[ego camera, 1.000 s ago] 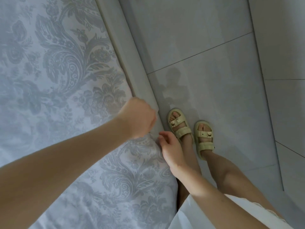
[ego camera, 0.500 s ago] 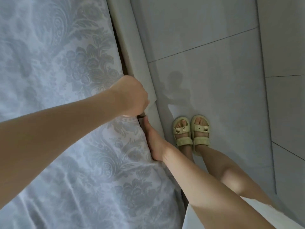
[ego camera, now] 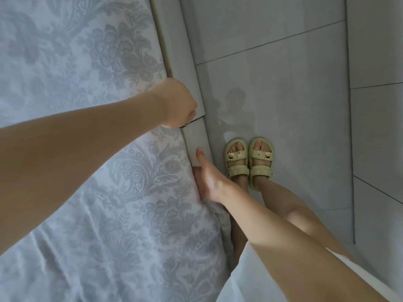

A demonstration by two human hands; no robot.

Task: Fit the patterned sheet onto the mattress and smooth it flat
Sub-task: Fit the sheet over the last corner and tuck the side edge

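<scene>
Beside bed frame [ego camera: 174, 40], left hand [ego camera: 176, 105] clenches patterned sheet [ego camera: 87, 73]; right hand [ego camera: 209, 182] grip spread flat

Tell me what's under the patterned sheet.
The patterned sheet covers everything beneath it, so the mattress is hidden. Only the pale bed frame shows beside its edge, where the right hand tucks its fingers down out of sight.

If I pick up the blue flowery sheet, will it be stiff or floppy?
Probably floppy: the pale blue flower-patterned cloth sheet lies in soft wrinkles and curves down at the edge by the right hand. Likely light too: one fist, the left hand, seems to hold its edge.
</scene>
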